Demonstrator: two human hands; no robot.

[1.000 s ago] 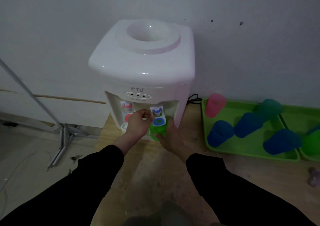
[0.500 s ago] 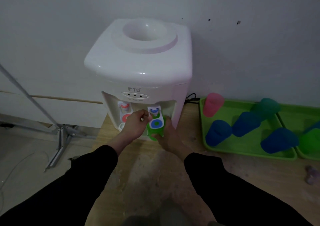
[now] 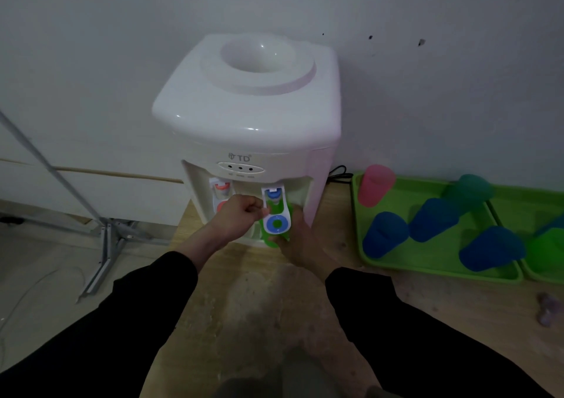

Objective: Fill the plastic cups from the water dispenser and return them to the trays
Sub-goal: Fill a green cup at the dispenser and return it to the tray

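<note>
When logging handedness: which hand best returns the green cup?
Right: the right hand grips the green cup, and the trays lie on its side; the left hand holds the tap lever.

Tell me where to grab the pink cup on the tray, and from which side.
Likely best: grip the pink cup round the upper half of its round side, coming from above and the right. It stands in the green tray's back left corner, with the room wall behind and a blue cup close in front; its top and right side stand free.
</note>
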